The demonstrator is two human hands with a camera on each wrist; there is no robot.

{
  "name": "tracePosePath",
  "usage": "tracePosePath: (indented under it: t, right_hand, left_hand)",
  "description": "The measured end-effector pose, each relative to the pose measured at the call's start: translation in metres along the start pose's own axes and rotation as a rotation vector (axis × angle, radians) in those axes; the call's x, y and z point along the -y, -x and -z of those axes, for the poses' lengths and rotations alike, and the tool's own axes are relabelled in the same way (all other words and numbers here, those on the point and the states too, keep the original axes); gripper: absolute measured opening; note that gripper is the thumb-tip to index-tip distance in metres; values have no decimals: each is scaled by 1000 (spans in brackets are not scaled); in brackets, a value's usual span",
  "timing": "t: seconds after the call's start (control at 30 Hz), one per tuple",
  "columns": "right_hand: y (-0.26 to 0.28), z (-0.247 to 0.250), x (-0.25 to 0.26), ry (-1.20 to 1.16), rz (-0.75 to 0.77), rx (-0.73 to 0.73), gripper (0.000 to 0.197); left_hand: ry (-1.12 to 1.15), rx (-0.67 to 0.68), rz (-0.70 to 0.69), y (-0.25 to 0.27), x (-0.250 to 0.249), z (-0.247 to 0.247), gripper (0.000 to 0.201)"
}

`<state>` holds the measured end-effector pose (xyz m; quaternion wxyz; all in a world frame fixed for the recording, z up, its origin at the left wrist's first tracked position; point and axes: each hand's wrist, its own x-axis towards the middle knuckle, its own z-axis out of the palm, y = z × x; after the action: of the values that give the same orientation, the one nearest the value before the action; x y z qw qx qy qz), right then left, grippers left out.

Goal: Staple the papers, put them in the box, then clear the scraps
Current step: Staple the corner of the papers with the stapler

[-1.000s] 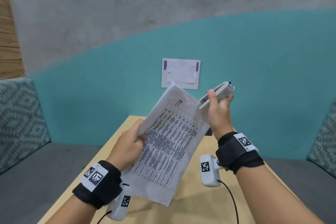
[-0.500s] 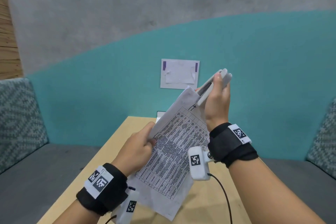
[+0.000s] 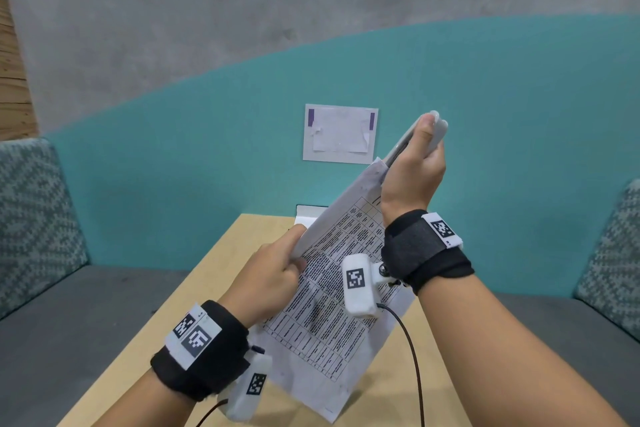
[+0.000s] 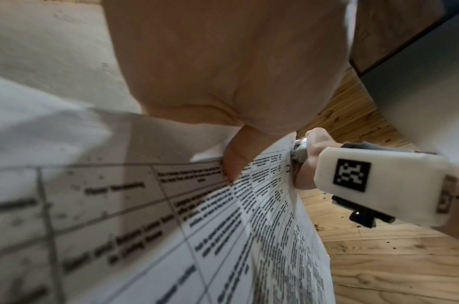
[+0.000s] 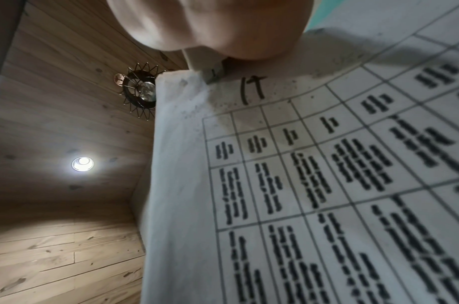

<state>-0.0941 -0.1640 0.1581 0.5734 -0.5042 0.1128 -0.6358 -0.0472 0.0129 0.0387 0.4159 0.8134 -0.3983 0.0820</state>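
Observation:
My left hand (image 3: 273,270) pinches the left edge of a stack of printed papers (image 3: 329,305) with a table grid, held tilted up above the wooden table (image 3: 214,288). My right hand (image 3: 414,166) grips a light grey stapler (image 3: 420,137), whose mouth sits over the papers' top corner. In the right wrist view the stapler's tip (image 5: 212,74) bites the papers (image 5: 327,185) near a handwritten mark. The left wrist view shows my thumb (image 4: 236,156) on the papers (image 4: 171,226) and the stapler (image 4: 300,152) at the far corner.
A white box edge (image 3: 308,215) shows on the table's far end, behind the papers. A taped white sheet (image 3: 341,133) hangs on the teal wall. Grey sofa seats with patterned cushions (image 3: 34,218) flank the table on both sides.
The right hand swung the stapler from beside the papers onto their top corner. The left hand raised and tilted the papers toward it.

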Motion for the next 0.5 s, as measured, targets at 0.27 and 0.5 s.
tracePosePath:
  t: [0.27,0.5]
  right_hand:
    - [-1,0,-1,-30,13,-1,35]
    - [-3,-3,-1,-65,53,-45,31]
  left_hand:
    - [12,-5,-7,2,-5,1,26]
    - [24,-1,-15,4,-8,0,27]
